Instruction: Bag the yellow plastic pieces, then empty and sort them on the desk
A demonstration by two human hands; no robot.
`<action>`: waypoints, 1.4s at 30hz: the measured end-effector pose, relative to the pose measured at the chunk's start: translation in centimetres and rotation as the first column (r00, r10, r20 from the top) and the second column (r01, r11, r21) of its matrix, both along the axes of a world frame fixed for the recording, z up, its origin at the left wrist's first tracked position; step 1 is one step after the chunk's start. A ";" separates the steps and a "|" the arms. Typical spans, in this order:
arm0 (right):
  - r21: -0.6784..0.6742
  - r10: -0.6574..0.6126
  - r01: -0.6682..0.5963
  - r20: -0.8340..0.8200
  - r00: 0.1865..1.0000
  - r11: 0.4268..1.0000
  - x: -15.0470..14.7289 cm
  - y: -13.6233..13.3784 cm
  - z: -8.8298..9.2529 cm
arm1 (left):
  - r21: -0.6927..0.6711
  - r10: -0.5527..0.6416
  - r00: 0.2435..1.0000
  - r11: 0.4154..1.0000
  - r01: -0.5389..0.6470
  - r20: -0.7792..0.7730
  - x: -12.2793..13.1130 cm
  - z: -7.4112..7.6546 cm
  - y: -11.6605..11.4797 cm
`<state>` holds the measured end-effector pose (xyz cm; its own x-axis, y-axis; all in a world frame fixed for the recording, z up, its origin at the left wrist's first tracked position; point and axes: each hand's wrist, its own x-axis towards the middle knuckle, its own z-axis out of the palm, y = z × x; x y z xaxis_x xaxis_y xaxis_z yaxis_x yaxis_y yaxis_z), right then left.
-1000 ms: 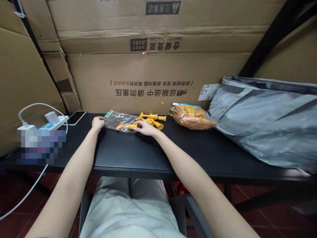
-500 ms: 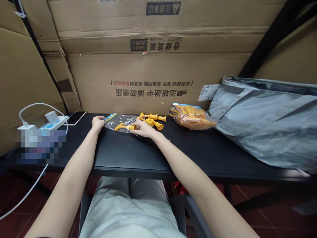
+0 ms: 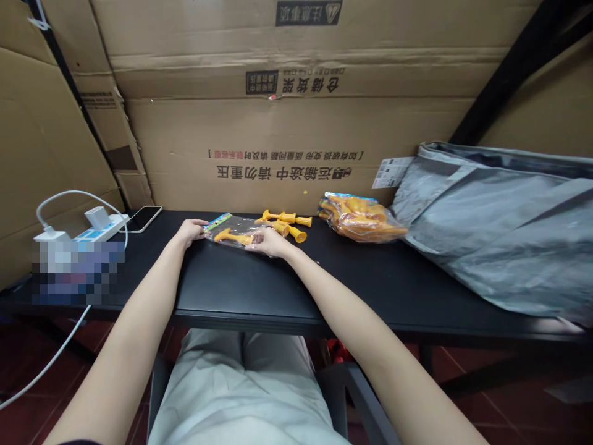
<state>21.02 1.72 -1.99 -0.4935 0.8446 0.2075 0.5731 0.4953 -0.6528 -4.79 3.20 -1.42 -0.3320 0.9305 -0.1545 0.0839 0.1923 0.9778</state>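
Observation:
A clear plastic bag (image 3: pixel 231 230) with a coloured header lies on the black table (image 3: pixel 259 284) near the back. Inside it is a yellow plastic toy piece (image 3: pixel 234 236). My left hand (image 3: pixel 191 230) pinches the bag's left end by the header. My right hand (image 3: pixel 269 241) grips the bag's right end, fingers closed on the plastic. Just right of that hand lie several loose yellow toy pieces (image 3: pixel 287 224).
A full bag of orange toy pieces (image 3: pixel 359 217) sits further right, beside a large grey fabric bag (image 3: pixel 500 228). A phone (image 3: pixel 141 219) and a white power strip (image 3: pixel 95 227) with chargers lie at the left. Cardboard boxes (image 3: pixel 287 123) wall the back.
A yellow piece has gone further into the clear bag, which now lies flatter and shifted slightly right. My left hand moved right along the header; my right hand stays at the bag's mouth.

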 end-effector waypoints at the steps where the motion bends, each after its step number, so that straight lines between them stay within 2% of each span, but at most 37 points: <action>1: 0.020 -0.011 0.011 0.011 1.000 1.000 -0.1 0.0 0.0 | -0.002 -0.038 0.999 0.999 0.038 0.008 0.1 0.0 -0.1; 4: 0.101 -0.003 0.002 0.006 1.000 0.995 -0.4 -0.3 0.0 | -0.001 -0.125 0.992 0.992 0.125 0.014 0.1 0.0 -0.3; 10: 0.051 0.013 -0.006 -0.131 0.991 0.999 -1.3 -1.0 -0.3 | -0.005 -0.164 0.985 0.986 0.165 0.061 0.2 0.1 -0.5; 14: 0.169 0.008 0.008 -0.095 0.995 0.986 -1.7 -1.1 -0.5 | -0.009 -0.184 0.981 0.983 0.185 0.064 0.3 0.3 -0.6; 17: 0.190 0.014 0.002 -0.086 0.996 0.982 -1.9 -1.4 -0.4 | 0.003 -0.140 0.990 0.990 0.140 -0.023 0.3 0.2 -0.5; 19: 0.162 0.016 0.001 -0.104 0.994 0.987 -2.0 -1.6 -0.4 | 0.057 -0.072 0.979 0.995 0.085 -0.192 0.1 0.0 -0.3; 20: 0.144 0.016 0.001 -0.113 0.993 0.990 -2.0 -1.7 -0.3 | 0.103 -0.029 0.951 0.993 0.063 -0.309 0.0 -0.2 -0.2; 22: 0.106 0.018 -0.005 -0.126 0.992 0.994 -2.0 -2.0 -0.4 | 0.203 0.053 0.839 0.977 0.069 -0.542 -0.1 -0.5 0.1; 25: 0.031 0.043 -0.039 -0.155 0.987 0.999 -2.1 -2.2 -0.5 | 0.257 0.087 0.641 0.950 0.177 -0.763 0.1 -1.0 0.2; 29: -0.049 0.122 -0.133 -0.190 0.974 0.990 -2.2 -1.9 -0.7 | 0.216 0.041 0.482 0.925 0.314 -0.875 1.2 -0.9 -0.5; 33: -0.061 0.200 -0.215 -0.194 0.960 0.975 -2.1 -1.4 -1.0 | 0.192 0.039 0.378 0.906 0.376 -0.925 2.8 -0.1 -1.5; 36: -0.054 0.206 -0.218 -0.173 0.963 0.975 -2.0 -1.2 -1.1 | 0.182 0.001 0.381 0.880 0.439 -0.925 3.8 0.1 -1.7; 39: -0.003 0.206 -0.208 -0.126 0.970 0.978 -2.0 -1.3 -1.1 | 0.145 -0.105 0.458 0.866 0.478 -0.883 4.4 -0.4 -1.3; 42: 0.061 0.238 -0.233 -0.092 0.967 0.971 -2.0 -1.2 -1.1 | 0.069 -0.214 0.527 0.882 0.466 -0.823 4.5 -0.8 -0.9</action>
<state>19.06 0.50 -3.07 -0.6527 0.6945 0.3028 0.3710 0.6414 -0.6715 -0.30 2.33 -2.26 0.1484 0.9567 0.2504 0.8288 -0.2584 0.4963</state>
